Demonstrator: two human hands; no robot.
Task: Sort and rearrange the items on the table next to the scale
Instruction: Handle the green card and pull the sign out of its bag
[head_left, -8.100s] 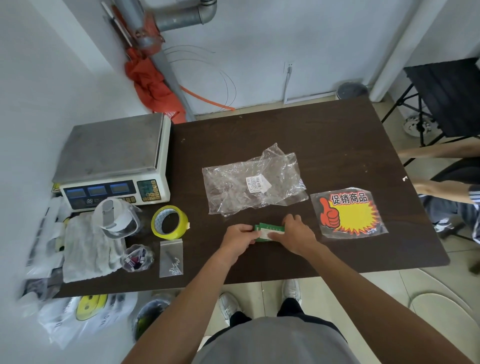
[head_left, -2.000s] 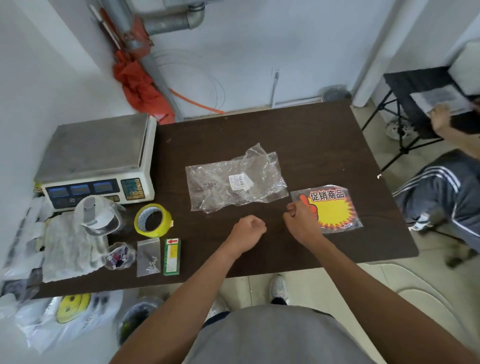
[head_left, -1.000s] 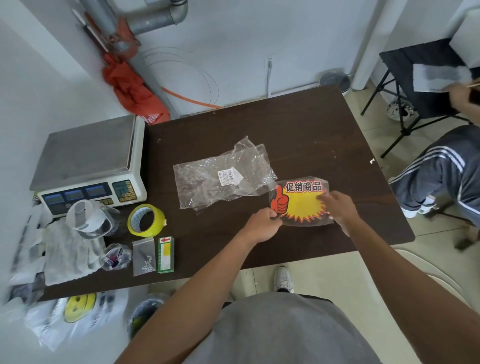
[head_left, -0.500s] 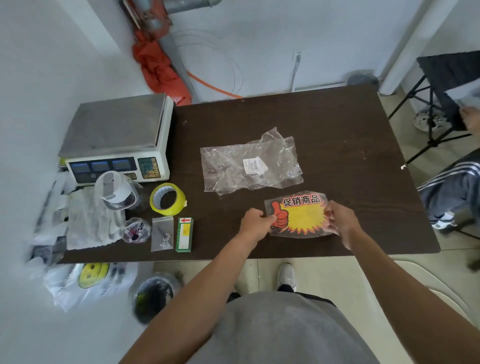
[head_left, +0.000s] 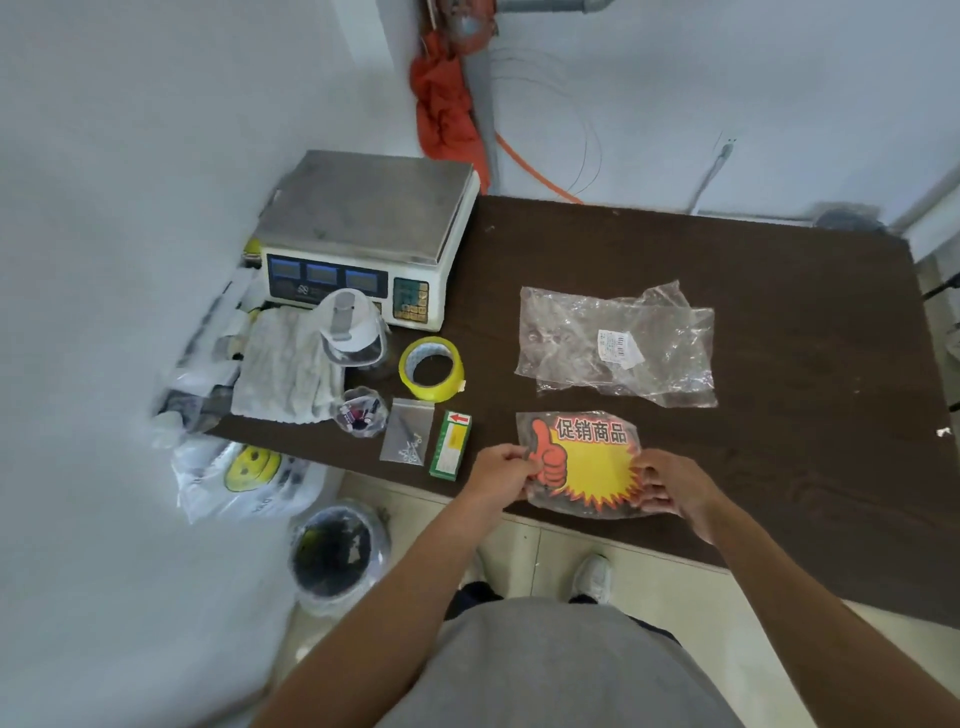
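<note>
A bagged promo sign (head_left: 587, 462), yellow starburst with a red thumbs-up, lies near the front edge of the dark table (head_left: 779, 270). My left hand (head_left: 501, 470) pinches its left edge and my right hand (head_left: 675, 488) pinches its right edge. Left of it stand a green box (head_left: 451, 451), a small bag of screws (head_left: 408, 439), a tiny cup of bits (head_left: 359, 412) and a yellow tape roll (head_left: 431, 369). The scale (head_left: 363, 234) sits at the table's back left corner. A crumpled clear plastic bag (head_left: 618, 345) lies behind the sign.
A white cloth (head_left: 285, 364) and a clear lidded container (head_left: 348, 332) sit in front of the scale. On the floor at left are a smiley plastic bag (head_left: 244, 475) and a lined bin (head_left: 335, 556). An orange cloth (head_left: 441, 109) hangs on the wall pipe.
Both hands took hold of the promo sign and carried it leftward toward the row by the scale. Before that, the green box was set down beside the screw bag.
</note>
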